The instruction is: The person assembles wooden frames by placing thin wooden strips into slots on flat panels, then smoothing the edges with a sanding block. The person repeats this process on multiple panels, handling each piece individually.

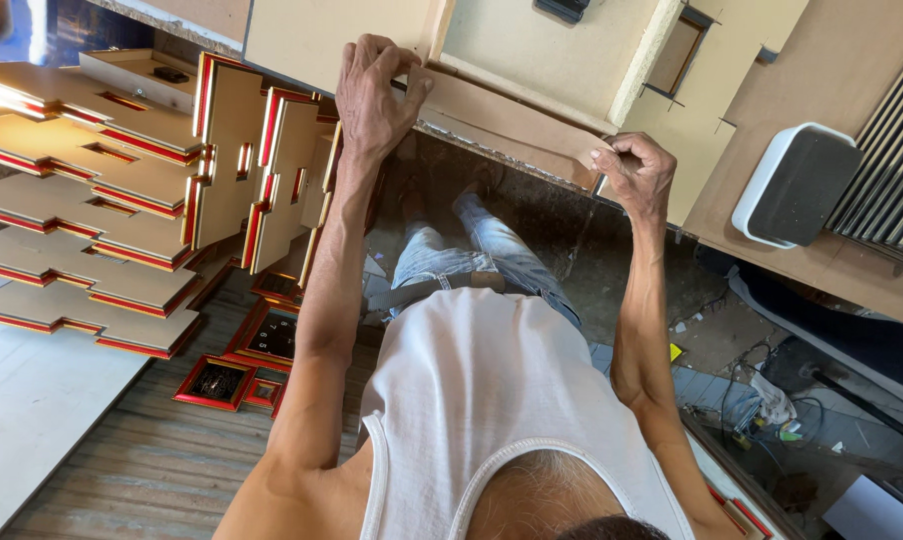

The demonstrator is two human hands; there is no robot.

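Brown board strip [506, 118], located at the upper centre of the frame along the tabletop [851, 60] edge, is pinched at one end by the left hand [376, 95] and at the other by the right hand [636, 172], with red-edged cutout panels [101, 190] stacked at the left.

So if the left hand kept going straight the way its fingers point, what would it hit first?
The left hand already pinches the brown board strip; just beyond lies the pale panel, probably met first, though depth is unclear.
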